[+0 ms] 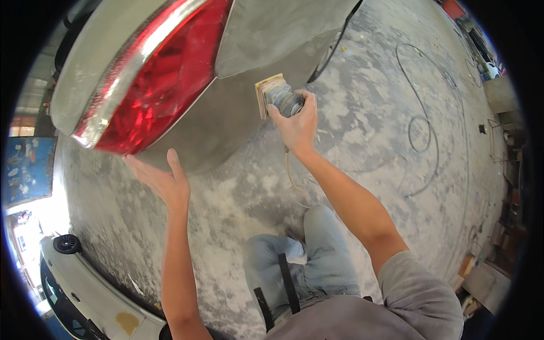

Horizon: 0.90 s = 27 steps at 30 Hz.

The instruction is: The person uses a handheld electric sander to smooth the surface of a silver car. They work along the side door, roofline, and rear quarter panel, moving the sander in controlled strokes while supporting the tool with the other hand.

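In my right hand (300, 126) is a power sander (279, 97), its fingers wrapped round the dark rounded body. The sander's flat square pad stands on edge against or close to the dull grey bumper (226, 113) of a car; contact is hard to make out. My left hand (161, 178) is open, thumb up and fingers stretched out, with the fingertips at the lower edge of the red and clear tail light (164, 73). Above the bumper, a grey body panel (277, 34) meets the light along a seam.
A thin cord (288, 170) hangs below the sander. On the dusty, blotched concrete floor (362, 130) a dark hose (433, 136) lies in loops at the right. Another car (107, 294) stands at the lower left, near a blue panel (28, 170). Clutter lines the right edge.
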Each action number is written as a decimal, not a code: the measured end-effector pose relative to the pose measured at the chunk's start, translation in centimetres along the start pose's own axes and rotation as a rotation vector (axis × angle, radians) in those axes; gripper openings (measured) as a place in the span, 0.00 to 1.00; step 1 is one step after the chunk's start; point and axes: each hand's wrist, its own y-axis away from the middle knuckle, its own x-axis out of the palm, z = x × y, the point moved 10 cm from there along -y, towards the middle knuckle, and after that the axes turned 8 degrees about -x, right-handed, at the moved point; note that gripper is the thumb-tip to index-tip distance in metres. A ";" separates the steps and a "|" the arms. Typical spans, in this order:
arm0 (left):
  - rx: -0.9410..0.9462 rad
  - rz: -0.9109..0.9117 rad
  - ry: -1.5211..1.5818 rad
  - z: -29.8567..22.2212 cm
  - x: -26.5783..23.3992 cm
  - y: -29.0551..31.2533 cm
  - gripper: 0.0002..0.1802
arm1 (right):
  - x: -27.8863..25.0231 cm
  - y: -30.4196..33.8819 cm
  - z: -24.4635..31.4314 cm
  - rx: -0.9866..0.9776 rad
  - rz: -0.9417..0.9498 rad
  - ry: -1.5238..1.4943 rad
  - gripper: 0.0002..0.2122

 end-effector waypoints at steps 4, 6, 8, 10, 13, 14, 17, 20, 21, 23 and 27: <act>0.162 -0.272 -0.012 2.1 5.7 0.5 0.62 | 4.6 -0.5 -2.8 -0.200 -0.057 -0.119 0.31; 0.188 -0.390 -0.002 3.3 6.8 0.3 0.63 | 6.5 1.2 -4.0 -0.336 -0.046 -0.126 0.31; 0.204 -0.490 0.040 4.0 7.4 0.4 0.65 | 7.8 3.4 -4.4 -0.541 -0.022 -0.068 0.31; 0.223 -0.502 0.029 4.0 7.8 0.4 0.63 | 8.5 5.0 -4.2 -0.668 -0.003 -0.089 0.32; 0.276 -0.540 0.029 3.2 7.5 1.0 0.61 | 8.1 4.6 -2.8 -0.727 -0.079 -0.118 0.31; 0.291 -0.539 0.031 2.9 7.5 1.1 0.61 | 7.9 3.5 -2.1 -0.726 -0.107 -0.102 0.31; 0.304 -0.544 0.005 2.6 7.5 1.4 0.60 | 7.6 1.6 0.3 -0.731 -0.172 -0.107 0.29; 0.284 -0.542 -0.037 3.0 7.3 1.5 0.61 | 8.1 2.7 0.5 -0.670 -0.125 -0.104 0.27; 0.295 -0.548 -0.042 3.0 7.2 1.6 0.61 | 8.1 4.0 0.4 -0.681 -0.107 -0.106 0.27; 0.269 -0.539 -0.029 3.5 7.0 1.6 0.61 | 7.8 5.9 0.2 -0.705 -0.125 -0.054 0.30; 0.213 -0.504 -0.007 4.2 7.3 1.4 0.61 | 7.8 5.4 0.7 -0.653 -0.099 -0.046 0.28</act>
